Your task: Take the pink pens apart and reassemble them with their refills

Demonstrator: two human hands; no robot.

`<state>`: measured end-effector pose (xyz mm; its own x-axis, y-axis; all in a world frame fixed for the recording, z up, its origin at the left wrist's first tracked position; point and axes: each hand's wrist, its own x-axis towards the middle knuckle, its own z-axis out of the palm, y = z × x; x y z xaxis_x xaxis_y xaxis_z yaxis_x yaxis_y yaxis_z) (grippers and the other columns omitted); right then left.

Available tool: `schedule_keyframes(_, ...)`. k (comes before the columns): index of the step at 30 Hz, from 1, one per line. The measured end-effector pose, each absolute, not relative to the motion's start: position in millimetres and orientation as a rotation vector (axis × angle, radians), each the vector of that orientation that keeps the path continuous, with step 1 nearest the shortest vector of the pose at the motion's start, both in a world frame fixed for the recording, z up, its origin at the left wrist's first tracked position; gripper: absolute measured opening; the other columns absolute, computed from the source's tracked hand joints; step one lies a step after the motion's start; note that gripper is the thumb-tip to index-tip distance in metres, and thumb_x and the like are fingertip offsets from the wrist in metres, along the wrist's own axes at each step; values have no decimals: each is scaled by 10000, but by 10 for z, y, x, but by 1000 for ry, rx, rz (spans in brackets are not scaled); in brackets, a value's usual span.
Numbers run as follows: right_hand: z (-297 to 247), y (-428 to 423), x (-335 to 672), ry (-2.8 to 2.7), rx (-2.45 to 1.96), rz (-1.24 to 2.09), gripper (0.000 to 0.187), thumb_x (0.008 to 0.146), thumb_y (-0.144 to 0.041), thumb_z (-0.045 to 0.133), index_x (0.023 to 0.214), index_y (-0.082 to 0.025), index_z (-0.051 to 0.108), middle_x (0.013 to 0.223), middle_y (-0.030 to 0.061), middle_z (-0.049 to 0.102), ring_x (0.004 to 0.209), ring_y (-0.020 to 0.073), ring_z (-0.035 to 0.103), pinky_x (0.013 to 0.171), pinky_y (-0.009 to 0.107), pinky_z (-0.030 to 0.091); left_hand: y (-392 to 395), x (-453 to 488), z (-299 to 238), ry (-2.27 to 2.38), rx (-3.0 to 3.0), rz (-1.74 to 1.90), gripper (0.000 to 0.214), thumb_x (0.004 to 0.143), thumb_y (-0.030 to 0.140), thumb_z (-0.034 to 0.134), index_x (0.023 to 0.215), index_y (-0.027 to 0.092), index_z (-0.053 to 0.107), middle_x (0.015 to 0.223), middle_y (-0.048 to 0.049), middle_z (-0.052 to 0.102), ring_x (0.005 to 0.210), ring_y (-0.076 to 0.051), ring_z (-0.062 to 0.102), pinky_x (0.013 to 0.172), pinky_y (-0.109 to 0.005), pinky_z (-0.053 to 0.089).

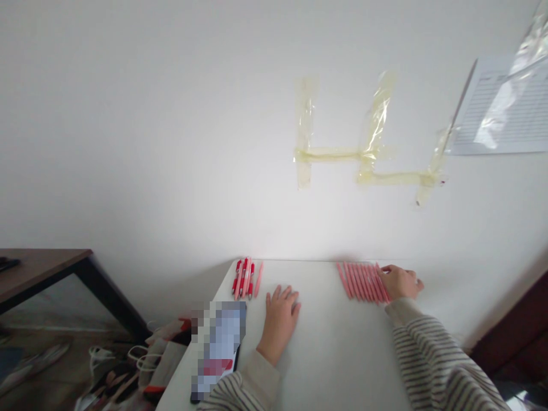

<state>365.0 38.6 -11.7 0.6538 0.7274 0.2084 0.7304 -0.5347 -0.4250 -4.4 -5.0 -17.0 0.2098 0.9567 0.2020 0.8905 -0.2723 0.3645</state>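
Note:
My left hand (282,317) lies on the white tabletop (334,342), palm down with its fingers spread and nothing in them. To its upper left is a small pile of red pens and pink pens (243,278), with a single pink pen (259,279) beside it. At the back right, several slim pink pens (359,281) lie side by side in a slanted row. My right hand (400,282) is at the right end of that row, its fingers closed on the outermost pink pen (382,282); part of that pen is hidden by the hand.
A phone (220,348), its screen blurred out, lies along the table's left edge. The white wall (171,142) stands right behind the table, with yellowish tape (334,154) and a taped paper sheet (505,108). Bags (162,359) and a brown desk (43,268) are at left.

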Motion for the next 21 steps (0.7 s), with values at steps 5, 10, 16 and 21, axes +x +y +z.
schedule_keyframes(5, -196, 393, 3622, -1171, -2411, -3, 387, 881, -490, 474, 1032, -267, 752, 1158, 127, 711, 1225, 358, 479, 1066, 640, 240, -45, -43, -159, 1782, 2306, 569, 370, 937, 309, 493, 1282, 331, 626, 1463, -24, 553, 1445, -286, 373, 1197, -626, 243)
schedule_keyframes(10, -233, 443, 3624, -1201, -2425, 4, 427, 888, -516, 462, 1109, -264, 726, 1178, 118, 706, 1224, 367, 478, 1048, 626, 277, -49, -47, -153, 1778, 2304, 573, 372, 935, 305, 493, 1281, 327, 628, 1465, -23, 552, 1446, -286, 371, 1199, -620, 244)
schedule_keyframes(16, -235, 447, 3630, -1200, -2435, -3, 456, 901, -538, 444, 1169, -268, 696, 1219, 108, 689, 1233, 365, 476, 1045, 598, 308, -50, -48, -149, 1771, 2296, 587, 372, 932, 307, 495, 1278, 328, 628, 1466, -2, 552, 1442, -297, 376, 1198, -629, 239)
schedule_keyframes(21, -208, 425, 3614, -1203, -2448, 4, 464, 911, -536, 428, 1185, -267, 689, 1221, 107, 676, 1228, 361, 485, 1026, 571, 347, -56, -47, -150, 1768, 2295, 581, 375, 937, 308, 483, 1284, 326, 625, 1467, -12, 551, 1445, -291, 373, 1204, -623, 230)
